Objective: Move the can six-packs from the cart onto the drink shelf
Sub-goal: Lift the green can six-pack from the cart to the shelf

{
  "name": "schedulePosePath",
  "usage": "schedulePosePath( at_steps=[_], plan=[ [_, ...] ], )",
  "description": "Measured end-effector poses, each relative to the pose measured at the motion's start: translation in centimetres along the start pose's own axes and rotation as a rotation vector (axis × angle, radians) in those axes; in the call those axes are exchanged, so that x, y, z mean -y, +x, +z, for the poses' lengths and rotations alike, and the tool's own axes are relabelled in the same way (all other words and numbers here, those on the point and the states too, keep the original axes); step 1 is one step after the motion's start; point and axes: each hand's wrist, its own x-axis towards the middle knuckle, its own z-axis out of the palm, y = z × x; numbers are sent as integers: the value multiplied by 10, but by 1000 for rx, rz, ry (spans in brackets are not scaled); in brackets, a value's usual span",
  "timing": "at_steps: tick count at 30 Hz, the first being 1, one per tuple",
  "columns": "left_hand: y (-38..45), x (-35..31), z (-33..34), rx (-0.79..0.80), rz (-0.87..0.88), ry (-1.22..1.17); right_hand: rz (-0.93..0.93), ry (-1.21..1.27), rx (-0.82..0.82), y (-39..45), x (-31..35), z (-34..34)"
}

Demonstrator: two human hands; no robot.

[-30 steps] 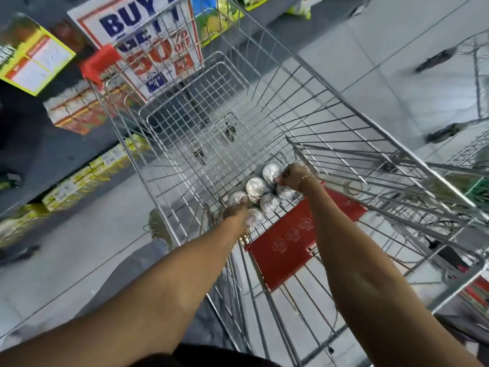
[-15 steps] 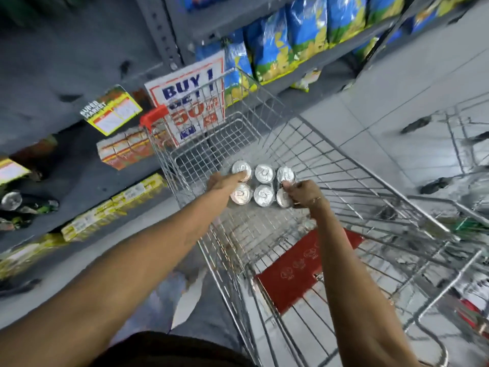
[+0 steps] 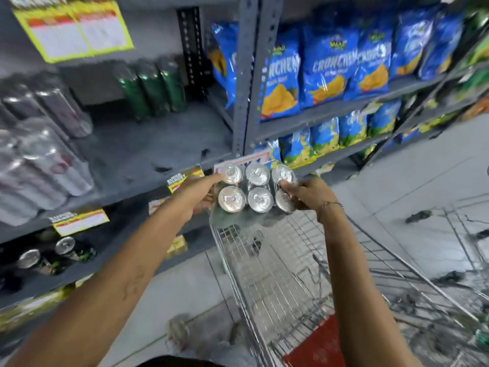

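Head view: I hold a six-pack (image 3: 256,193) in the air between both hands, above the cart's (image 3: 267,263) far end. Left hand (image 3: 197,192) clamps the left side, fingers wrapped out of sight; right hand (image 3: 307,194) presses the right side, thumb over a can top. Two-sided hold probably keeps the pack level for the carry. Shelf (image 3: 148,154) up-left of my hands has bare space beside silver cans (image 3: 45,157) and green cans (image 3: 153,88), a likely drop spot. Pack's lower half is blurred; labels unreadable.
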Motion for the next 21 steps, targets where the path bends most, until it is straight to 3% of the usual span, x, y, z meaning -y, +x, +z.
schedulePosePath(
  at_steps=[11, 21],
  plan=[
    [-23, -46, -145, -164, 134, 62, -166, 70, 82, 18, 156, 69],
    [18, -57, -177, -344, 124, -71, -192, 38, 195, 63, 231, 104]
  ],
)
